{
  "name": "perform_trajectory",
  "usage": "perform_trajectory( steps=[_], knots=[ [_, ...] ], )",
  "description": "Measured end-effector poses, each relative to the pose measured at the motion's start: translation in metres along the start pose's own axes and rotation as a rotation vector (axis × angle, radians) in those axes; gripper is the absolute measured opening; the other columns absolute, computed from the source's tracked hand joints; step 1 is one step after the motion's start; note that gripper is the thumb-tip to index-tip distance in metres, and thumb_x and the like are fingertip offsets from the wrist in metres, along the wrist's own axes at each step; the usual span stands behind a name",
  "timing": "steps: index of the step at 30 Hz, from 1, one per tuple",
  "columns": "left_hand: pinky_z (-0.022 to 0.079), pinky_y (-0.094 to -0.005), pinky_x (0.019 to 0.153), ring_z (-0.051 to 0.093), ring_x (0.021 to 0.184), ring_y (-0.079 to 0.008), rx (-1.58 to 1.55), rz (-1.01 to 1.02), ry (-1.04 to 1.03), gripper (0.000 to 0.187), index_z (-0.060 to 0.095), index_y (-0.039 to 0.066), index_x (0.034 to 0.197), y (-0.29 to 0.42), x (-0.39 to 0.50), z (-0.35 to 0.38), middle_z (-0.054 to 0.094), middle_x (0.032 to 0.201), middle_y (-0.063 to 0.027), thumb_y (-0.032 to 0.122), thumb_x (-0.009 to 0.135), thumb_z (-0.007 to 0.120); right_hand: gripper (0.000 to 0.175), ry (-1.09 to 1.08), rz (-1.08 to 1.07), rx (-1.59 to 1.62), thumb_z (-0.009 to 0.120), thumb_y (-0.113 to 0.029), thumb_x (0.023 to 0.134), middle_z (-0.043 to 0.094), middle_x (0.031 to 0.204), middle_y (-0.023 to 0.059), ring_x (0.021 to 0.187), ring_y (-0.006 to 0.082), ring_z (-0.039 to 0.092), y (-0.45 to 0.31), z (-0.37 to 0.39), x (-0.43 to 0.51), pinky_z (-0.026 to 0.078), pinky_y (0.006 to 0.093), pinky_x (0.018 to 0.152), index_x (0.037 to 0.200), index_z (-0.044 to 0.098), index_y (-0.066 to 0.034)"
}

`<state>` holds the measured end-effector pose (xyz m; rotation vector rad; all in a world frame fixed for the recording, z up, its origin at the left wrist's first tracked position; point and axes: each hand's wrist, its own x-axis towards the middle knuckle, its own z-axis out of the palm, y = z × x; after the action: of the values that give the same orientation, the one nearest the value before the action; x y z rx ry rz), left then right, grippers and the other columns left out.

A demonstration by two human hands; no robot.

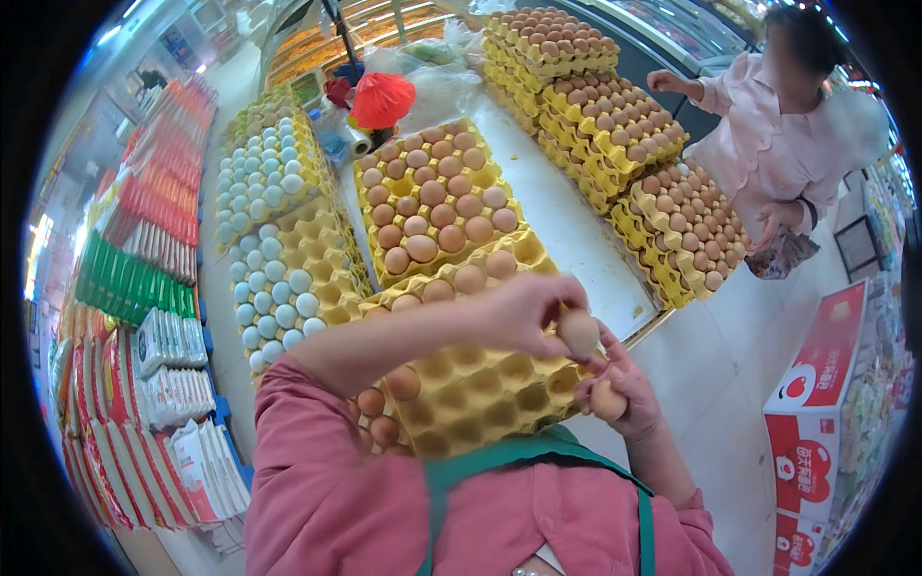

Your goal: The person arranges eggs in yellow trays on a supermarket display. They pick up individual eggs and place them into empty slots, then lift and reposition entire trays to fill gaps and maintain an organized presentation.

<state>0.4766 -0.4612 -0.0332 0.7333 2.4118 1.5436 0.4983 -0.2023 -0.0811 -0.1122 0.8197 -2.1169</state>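
My left hand (536,313) reaches across to the right and grips a light brown egg (578,333) between its fingers. Close below it, my right hand (630,396) holds another brown egg (609,401), its fingertips near the first egg. Both hands are over the right edge of a yellow egg tray (475,392) with many bare cups and a brown egg at its left end. Beyond my left forearm, a row of brown eggs (470,279) rests in yellow cups. Farther forward stands a tray of brown eggs (432,193) with a few bare cups.
Trays of pale bluish eggs (274,291) stand left; stacked brown-egg trays (619,122) stand right on a white tabletop (547,194). A red cloth-like cover (384,99) and plastic bags (432,65) lie ahead. A person in pink (763,137) stands right, above printed boxes (807,403).
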Motion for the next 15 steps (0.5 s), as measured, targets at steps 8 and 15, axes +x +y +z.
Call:
perform_trajectory(
  steps=[8,15],
  knots=[
    [0.049,-0.0377,0.078,0.060,0.093,-0.0285,0.365,0.135,-0.096,0.044,0.056,0.012,0.116,-0.013,0.003,0.028,0.059,0.102,-0.0091,0.023,0.076,0.070,0.054,0.103,0.018,0.140,0.051,-0.031,0.096,0.056,0.115,0.0191,0.078,0.0251,0.061,0.016,-0.026,-0.017,0.055,0.0378,0.062,0.141,0.031,-0.0081],
    [0.051,-0.0297,0.071,0.064,0.077,-0.0173,0.467,-0.391,0.650,0.030,0.070,0.005,0.098,-0.123,-0.005,-0.136,0.068,0.085,-0.0065,0.027,0.079,0.074,0.051,0.213,-0.175,0.402,0.039,-0.042,0.100,0.059,0.112,0.0199,0.076,0.0242,0.060,0.008,-0.066,-0.067,0.055,0.0384,0.061,0.142,0.032,-0.0127]
  ],
)
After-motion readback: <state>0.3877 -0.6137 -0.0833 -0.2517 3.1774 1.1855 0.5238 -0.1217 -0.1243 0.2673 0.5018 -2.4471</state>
